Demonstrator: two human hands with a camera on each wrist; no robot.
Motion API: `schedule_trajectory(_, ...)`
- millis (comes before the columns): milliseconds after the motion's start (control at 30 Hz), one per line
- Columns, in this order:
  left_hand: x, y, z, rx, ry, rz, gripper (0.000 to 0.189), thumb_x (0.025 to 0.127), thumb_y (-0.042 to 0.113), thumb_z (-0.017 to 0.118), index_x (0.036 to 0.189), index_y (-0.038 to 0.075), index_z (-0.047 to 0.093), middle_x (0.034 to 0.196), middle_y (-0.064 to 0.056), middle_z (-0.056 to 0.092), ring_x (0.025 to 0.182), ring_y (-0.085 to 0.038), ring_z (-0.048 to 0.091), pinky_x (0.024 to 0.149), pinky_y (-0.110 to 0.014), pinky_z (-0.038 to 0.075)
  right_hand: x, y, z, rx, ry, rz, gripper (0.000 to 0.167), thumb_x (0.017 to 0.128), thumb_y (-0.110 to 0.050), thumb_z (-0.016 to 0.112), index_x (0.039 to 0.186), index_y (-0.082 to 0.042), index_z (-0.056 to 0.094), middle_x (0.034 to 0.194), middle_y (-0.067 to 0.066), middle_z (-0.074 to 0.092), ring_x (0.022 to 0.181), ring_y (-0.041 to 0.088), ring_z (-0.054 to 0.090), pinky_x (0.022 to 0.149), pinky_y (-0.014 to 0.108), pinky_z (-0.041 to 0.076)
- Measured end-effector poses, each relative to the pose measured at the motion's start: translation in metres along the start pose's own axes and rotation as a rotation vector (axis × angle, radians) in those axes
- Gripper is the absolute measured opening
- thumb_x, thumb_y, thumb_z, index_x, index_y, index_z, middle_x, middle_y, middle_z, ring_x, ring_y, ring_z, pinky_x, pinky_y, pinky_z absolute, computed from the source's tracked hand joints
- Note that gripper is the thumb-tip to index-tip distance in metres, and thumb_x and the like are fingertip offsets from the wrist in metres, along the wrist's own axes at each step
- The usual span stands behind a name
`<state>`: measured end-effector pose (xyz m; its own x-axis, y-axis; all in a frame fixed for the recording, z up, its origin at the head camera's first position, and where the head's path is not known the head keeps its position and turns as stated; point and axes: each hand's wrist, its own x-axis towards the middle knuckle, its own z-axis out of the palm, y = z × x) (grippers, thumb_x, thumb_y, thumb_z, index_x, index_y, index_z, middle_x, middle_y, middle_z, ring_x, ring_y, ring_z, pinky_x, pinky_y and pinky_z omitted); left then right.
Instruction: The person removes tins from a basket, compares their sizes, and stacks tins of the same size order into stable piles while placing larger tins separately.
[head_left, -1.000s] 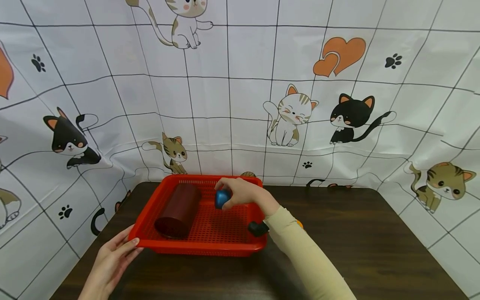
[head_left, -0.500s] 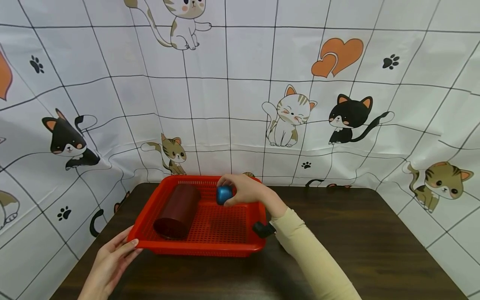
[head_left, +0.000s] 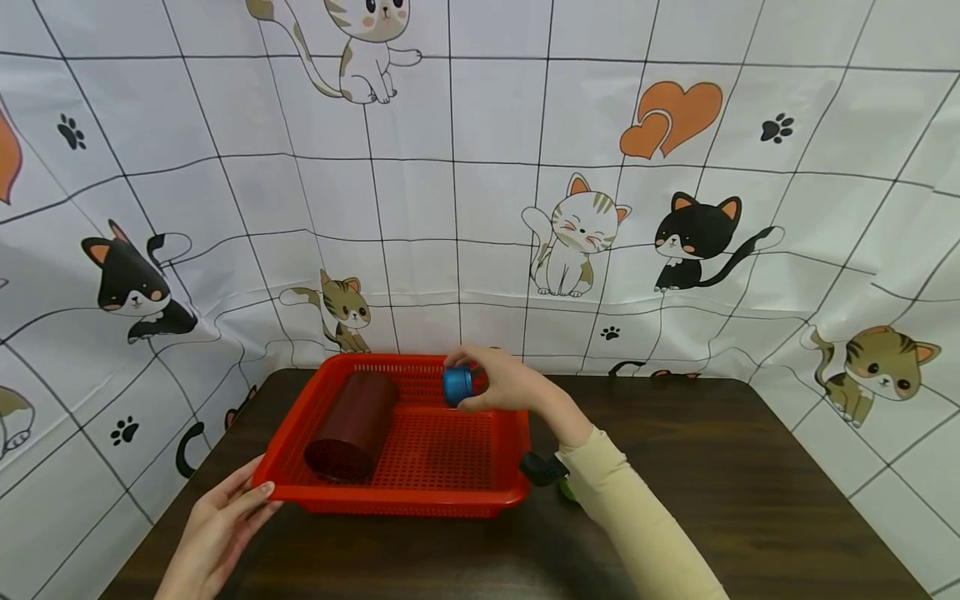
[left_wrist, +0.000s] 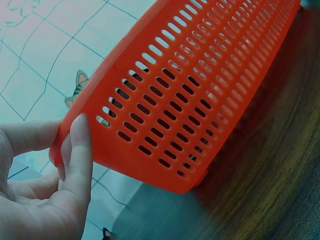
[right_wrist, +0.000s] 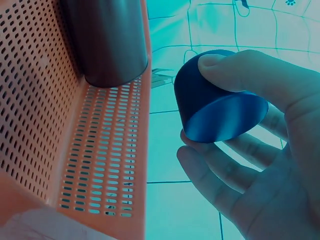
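A small blue metallic cylinder (right_wrist: 215, 102), rounded at one end and flat at the other, sits in my right hand (head_left: 502, 381). In the right wrist view the thumb presses its side from above and the fingers bend round underneath. The head view shows it over the right back part of a red perforated plastic basket (head_left: 405, 500). My left hand (head_left: 225, 525) pinches the basket's rim at the near left corner, its thumb on the outer wall in the left wrist view. Inside the basket, on the left, a dark maroon cylinder (head_left: 356, 425) lies on its side.
The basket stands on a dark wooden table (head_left: 675, 467). Part of a green thing (head_left: 567, 490) shows beside the right sleeve, behind a black wrist camera (head_left: 543, 469). A white cat-print sheet (head_left: 480, 208) hangs along the table's back and sides.
My right hand has shifted a little to the right with the blue cylinder, which has turned in the fingers. My left hand keeps its grip on the basket corner.
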<state>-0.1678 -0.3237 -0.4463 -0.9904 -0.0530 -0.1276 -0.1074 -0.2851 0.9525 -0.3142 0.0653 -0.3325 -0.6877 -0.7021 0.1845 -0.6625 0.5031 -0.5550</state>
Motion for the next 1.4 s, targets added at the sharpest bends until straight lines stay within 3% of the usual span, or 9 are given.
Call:
schedule_trajectory(167, -0.001, 0.0, 0.001, -0.003, 0.001, 0.003, 0.036, 0.099, 0.007, 0.058, 0.109, 0.042, 0.065, 0.11, 0.019, 0.064, 0.102, -0.003, 0.066, 0.085, -0.02, 0.059, -0.006, -0.001, -0.004, 0.039, 0.025, 0.009, 0.058, 0.08, -0.016, 0.082, 0.13, -0.015, 0.053, 0.131, 0.009, 0.06, 0.109, 0.025, 0.061, 0.092, 0.048, 0.057)
schedule_trajectory(367, -0.002, 0.0, 0.001, 0.001, 0.012, -0.016, 0.035, 0.099, 0.008, 0.059, 0.108, 0.042, 0.064, 0.108, 0.021, 0.064, 0.101, -0.003, 0.066, 0.086, -0.02, 0.059, -0.014, -0.004, -0.008, 0.032, 0.069, 0.022, 0.057, 0.08, -0.018, 0.083, 0.129, -0.019, 0.053, 0.128, 0.005, 0.061, 0.11, 0.024, 0.061, 0.094, 0.048, 0.056)
schedule_trajectory(600, -0.001, 0.0, 0.001, -0.005, 0.006, -0.011, 0.035, 0.099, 0.008, 0.059, 0.108, 0.042, 0.064, 0.109, 0.02, 0.064, 0.101, -0.003, 0.066, 0.086, -0.02, 0.059, -0.025, 0.0, -0.011, 0.012, 0.156, 0.067, 0.061, 0.079, -0.022, 0.084, 0.131, -0.016, 0.051, 0.13, 0.005, 0.062, 0.122, 0.026, 0.057, 0.1, 0.047, 0.053)
schedule_trajectory(833, -0.001, 0.0, 0.001, -0.005, 0.005, -0.004, 0.035, 0.099, 0.008, 0.059, 0.11, 0.042, 0.064, 0.11, 0.019, 0.064, 0.101, -0.003, 0.065, 0.086, -0.019, 0.059, -0.036, 0.003, -0.013, 0.008, 0.214, 0.079, 0.058, 0.08, -0.023, 0.083, 0.13, -0.013, 0.053, 0.125, 0.007, 0.063, 0.116, 0.026, 0.058, 0.096, 0.049, 0.054)
schedule_trajectory(1067, -0.001, 0.001, 0.001, 0.005, 0.023, -0.037, 0.034, 0.098, 0.009, 0.06, 0.108, 0.042, 0.063, 0.108, 0.021, 0.063, 0.101, -0.003, 0.066, 0.086, -0.02, 0.059, -0.05, 0.003, -0.014, -0.012, 0.255, 0.096, 0.055, 0.081, -0.026, 0.082, 0.13, -0.019, 0.056, 0.12, 0.006, 0.064, 0.102, 0.021, 0.059, 0.079, 0.035, 0.057)
schedule_trajectory(1400, -0.001, 0.001, 0.001, -0.002, 0.018, -0.025, 0.035, 0.099, 0.008, 0.059, 0.107, 0.042, 0.065, 0.109, 0.02, 0.064, 0.101, -0.003, 0.066, 0.086, -0.02, 0.059, -0.073, 0.005, -0.015, -0.04, 0.333, 0.096, 0.056, 0.081, -0.027, 0.082, 0.132, -0.019, 0.059, 0.127, 0.006, 0.062, 0.104, 0.024, 0.06, 0.083, 0.032, 0.06)
